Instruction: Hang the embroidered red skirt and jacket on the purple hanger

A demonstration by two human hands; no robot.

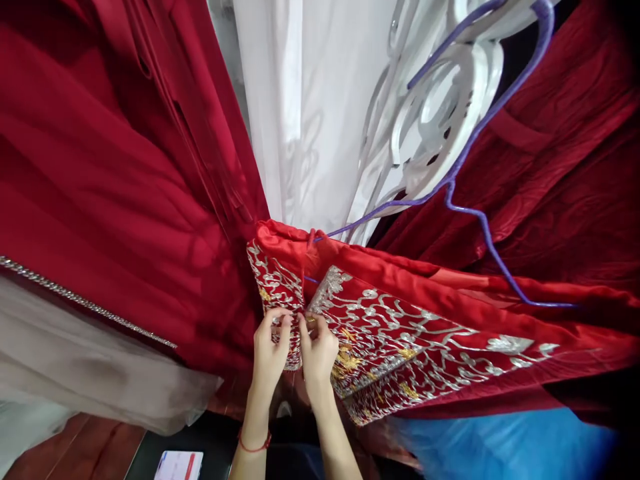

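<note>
A red garment (385,313) with silver and gold embroidery hangs on a purple wire hanger (493,243), its opening lined in plain bright red. My left hand (270,340) pinches the edge of its narrow left panel. Close beside it, my right hand (320,350) pinches the facing edge of the wider right panel. Both sets of fingertips meet near the gap between the panels. Whatever fastening lies under the fingers is too small to make out. A thin red string bracelet (254,448) circles my left wrist.
Dark red cloth (125,173) fills the left side, above pale tulle (95,360). Behind the hanger are white drapery (320,120) and a white scrolled frame (473,113). Blue tulle (500,443) lies lower right. A phone (177,465) rests on a black surface at the bottom.
</note>
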